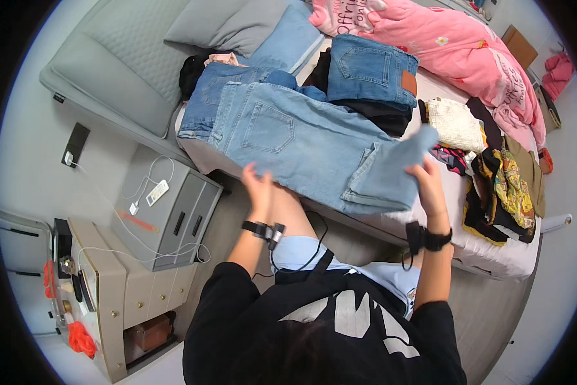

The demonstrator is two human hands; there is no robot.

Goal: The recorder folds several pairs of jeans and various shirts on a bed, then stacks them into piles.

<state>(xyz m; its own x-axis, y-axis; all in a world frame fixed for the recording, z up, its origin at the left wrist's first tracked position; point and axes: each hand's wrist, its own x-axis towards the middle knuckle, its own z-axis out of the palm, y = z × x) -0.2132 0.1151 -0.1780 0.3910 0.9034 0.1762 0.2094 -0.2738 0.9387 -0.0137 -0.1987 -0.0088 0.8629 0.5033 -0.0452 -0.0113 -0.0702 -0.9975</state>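
Observation:
Light blue jeans lie across the near edge of the bed, waistband to the left, a back pocket facing up and the leg end folded over at the right. My right hand grips the jeans' folded right end, which is slightly raised and blurred. At the near edge, my left hand is apart from the cloth or just brushing it, fingers spread and blurred, with nothing in it. Darker blue jeans lie partly under the light pair. Behind them is a stack with folded blue jeans on top of black garments.
A grey pillow and a pink blanket lie at the bed's far side. Folded clothes and a white folded garment are on the right. At left stand a grey nightstand with a white charging cable and a beige dresser.

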